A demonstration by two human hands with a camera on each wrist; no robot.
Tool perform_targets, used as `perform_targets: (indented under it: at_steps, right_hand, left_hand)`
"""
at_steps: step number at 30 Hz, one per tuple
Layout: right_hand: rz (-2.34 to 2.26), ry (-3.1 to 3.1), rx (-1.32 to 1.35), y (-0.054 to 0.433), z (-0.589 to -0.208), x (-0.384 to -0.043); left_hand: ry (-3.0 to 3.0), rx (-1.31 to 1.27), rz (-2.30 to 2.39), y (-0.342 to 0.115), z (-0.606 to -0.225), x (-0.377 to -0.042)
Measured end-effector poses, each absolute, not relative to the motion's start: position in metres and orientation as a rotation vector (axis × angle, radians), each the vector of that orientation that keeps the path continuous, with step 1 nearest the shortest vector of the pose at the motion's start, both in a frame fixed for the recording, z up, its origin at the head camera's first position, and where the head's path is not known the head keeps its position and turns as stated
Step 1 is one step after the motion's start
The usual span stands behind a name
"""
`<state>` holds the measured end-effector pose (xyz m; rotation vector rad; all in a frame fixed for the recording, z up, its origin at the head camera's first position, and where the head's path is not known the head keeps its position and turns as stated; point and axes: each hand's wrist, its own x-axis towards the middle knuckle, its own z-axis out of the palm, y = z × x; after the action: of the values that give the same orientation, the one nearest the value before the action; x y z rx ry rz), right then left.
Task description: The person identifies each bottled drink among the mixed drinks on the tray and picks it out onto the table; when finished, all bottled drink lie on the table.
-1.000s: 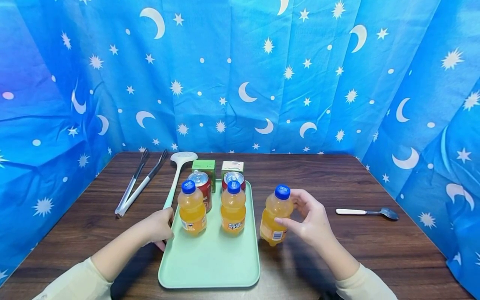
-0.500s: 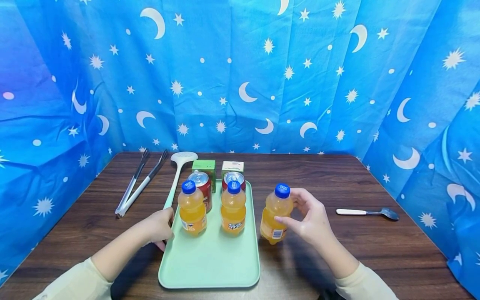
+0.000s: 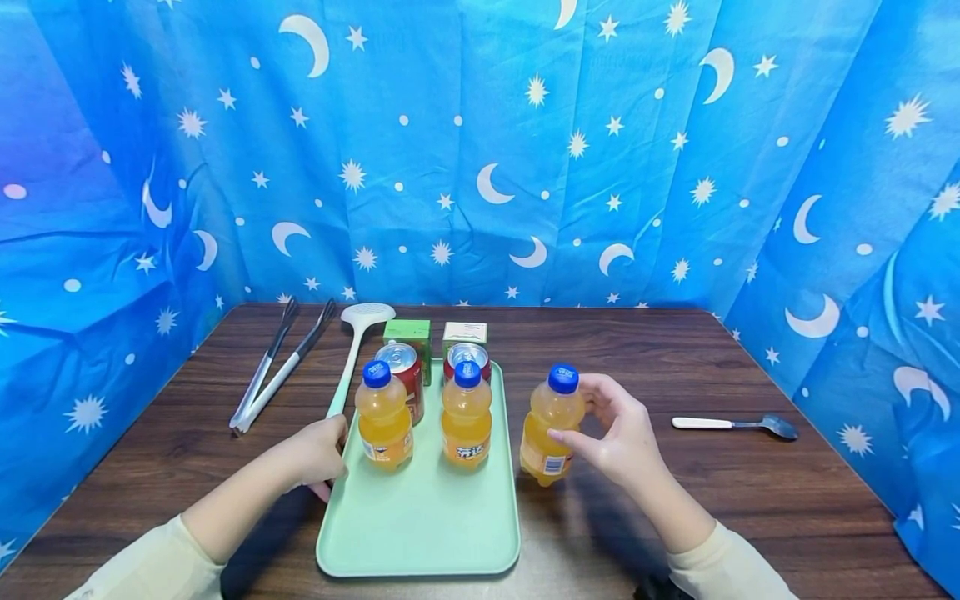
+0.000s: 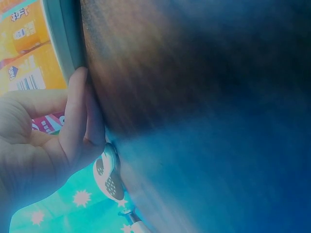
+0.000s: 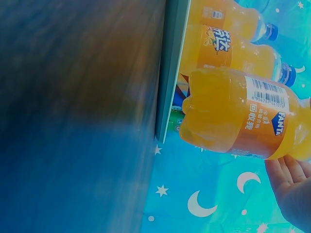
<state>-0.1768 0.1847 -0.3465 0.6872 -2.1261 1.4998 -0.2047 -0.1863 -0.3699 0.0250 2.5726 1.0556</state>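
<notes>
My left hand [image 3: 318,454] pinches the left rim of a light green tray [image 3: 420,533]; the left wrist view shows the fingers [image 4: 75,111] at its edge. Two blue-capped Fanta bottles of orange soda stand on the tray, a left bottle [image 3: 384,425] and a right bottle [image 3: 467,425]. Just right of the tray, my right hand [image 3: 622,437] holds a third Fanta bottle [image 3: 551,425] between thumb and fingers. In the right wrist view this bottle [image 5: 218,111] hangs off the table, its base above the tray's rim level.
Behind the bottles stand two red cans [image 3: 408,379], partly hidden, with a green box [image 3: 408,330] and a pale-topped box [image 3: 465,333] at the back. Tongs [image 3: 270,383] and a skimmer [image 3: 352,358] lie left. A white-handled spoon [image 3: 731,425] lies right on the wooden table [image 3: 750,500].
The bottle in my right hand has risen very slightly beside the tray. My left hand and the tray stay in place.
</notes>
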Motion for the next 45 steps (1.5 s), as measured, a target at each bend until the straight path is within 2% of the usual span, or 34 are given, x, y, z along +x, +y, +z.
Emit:
perform_targets:
  at_steps: [45]
  right_hand:
    - [1.43, -2.12, 0.663, 0.179, -0.349, -0.19]
  left_hand:
    - [2.589, 0.038, 1.039, -0.186, -0.37, -0.204]
